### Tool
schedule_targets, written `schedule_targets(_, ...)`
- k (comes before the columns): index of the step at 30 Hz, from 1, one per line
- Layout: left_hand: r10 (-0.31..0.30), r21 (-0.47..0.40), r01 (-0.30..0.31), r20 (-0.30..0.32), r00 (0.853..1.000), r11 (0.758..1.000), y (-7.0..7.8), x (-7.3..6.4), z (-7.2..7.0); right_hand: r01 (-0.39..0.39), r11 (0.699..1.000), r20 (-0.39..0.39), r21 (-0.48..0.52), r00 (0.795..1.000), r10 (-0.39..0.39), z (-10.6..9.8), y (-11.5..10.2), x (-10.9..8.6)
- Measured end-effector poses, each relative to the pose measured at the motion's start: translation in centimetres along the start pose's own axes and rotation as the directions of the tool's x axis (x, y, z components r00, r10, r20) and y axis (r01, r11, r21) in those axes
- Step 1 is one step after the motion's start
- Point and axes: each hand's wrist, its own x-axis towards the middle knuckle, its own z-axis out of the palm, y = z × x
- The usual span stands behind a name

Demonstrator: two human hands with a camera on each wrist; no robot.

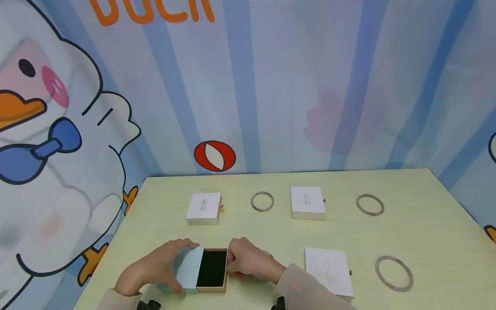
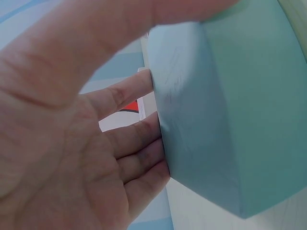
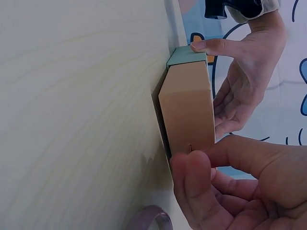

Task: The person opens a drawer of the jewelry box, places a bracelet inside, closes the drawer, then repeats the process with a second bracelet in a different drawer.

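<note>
A light blue drawer-style gift box sits near the table's front, its tan drawer partly out to the right and showing a black lining. My left hand grips the blue sleeve, thumb on the near side and fingers on the far side, as the left wrist view shows with the sleeve close up. At the drawer's end, my right hand pinches at a small slit in the tan panel; the pull tab there is mostly hidden by the fingertips. A bangle lies beside the right hand, largely covered in the head view.
White gift boxes stand at the back left, back middle and front right. Bangles lie beside them: one at back middle, one at back right, one at front right. A printed curtain hangs behind the table.
</note>
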Motion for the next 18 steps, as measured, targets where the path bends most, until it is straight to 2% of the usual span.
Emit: schedule_targets(18, 0.015, -0.007, -0.015, 0.004, 1.000, 1.000, 0.04, -0.01, -0.08, -0.025, 1.000, 0.005, -0.016, 1.000, 0.025, -0.19, 0.41, -0.13)
